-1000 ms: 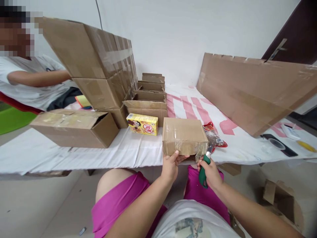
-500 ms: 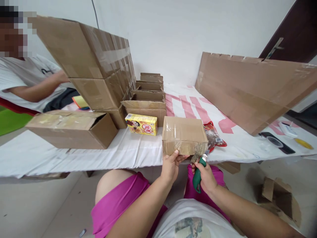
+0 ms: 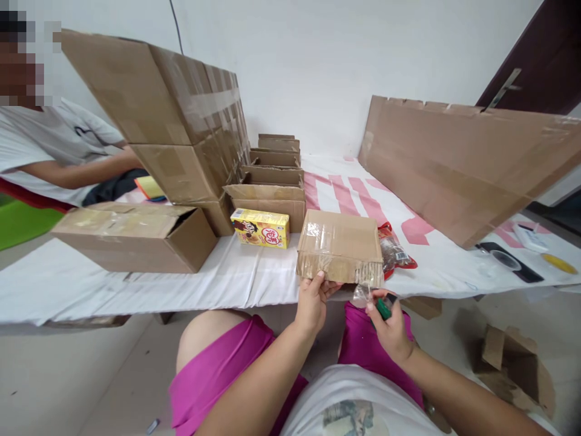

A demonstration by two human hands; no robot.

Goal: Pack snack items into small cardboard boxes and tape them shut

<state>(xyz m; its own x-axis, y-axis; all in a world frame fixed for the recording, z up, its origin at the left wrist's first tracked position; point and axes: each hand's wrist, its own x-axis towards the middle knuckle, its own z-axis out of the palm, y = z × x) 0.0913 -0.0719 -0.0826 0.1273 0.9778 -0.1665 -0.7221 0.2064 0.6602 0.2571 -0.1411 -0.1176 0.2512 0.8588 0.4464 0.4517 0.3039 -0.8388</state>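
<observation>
At the table's front edge sits a small taped cardboard box (image 3: 342, 236). My left hand (image 3: 313, 306) grips its lower front edge, thumb on the front and fingers beneath. In my right hand (image 3: 393, 330) is a green-handled utility knife (image 3: 384, 309), closed in the fingers; most of it is hidden. A loose strip of clear tape (image 3: 362, 293) hangs from the box's front right corner, by my right fingertips. Left of the box lies a yellow snack box (image 3: 262, 229). A red-edged plastic packet (image 3: 394, 251) is partly behind the box on the right.
Stacked large cartons (image 3: 181, 115) and a long carton (image 3: 131, 236) stand left. Behind the snack box are several open boxes (image 3: 272, 191). A large cardboard panel (image 3: 458, 163) stands right, near a phone-like black object (image 3: 511, 263). Another person (image 3: 54, 145) sits at left.
My right hand has turned the knife, so its handle now mostly disappears inside my fingers. The box's front has tipped slightly, and clear tape now shows by my right fingertips.
</observation>
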